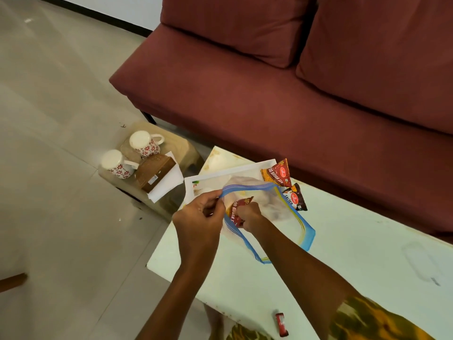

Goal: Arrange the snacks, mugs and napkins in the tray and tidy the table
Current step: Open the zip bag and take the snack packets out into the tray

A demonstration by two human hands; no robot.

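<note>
My left hand [199,214] pinches the blue zip edge of a clear plastic bag [291,217] and holds its mouth apart above the white tray [193,182]. Inside the mouth, my right hand [248,215] is closed on a red and orange snack packet [236,208]. Two more snack packets, one orange-red [275,174] and one dark one marked salted [296,196], lie on the tray's far right edge. Two white mugs with red flowers [144,143] [117,164] stand upside down on a low stool [171,146] to the left, beside a brown napkin holder [154,171] on white napkins [166,186].
The pale table [343,253] runs from the tray to the lower right, stained in places. A small red object [280,323] lies near its front edge. A maroon sofa [269,94] stands just behind the table. Tiled floor spreads to the left.
</note>
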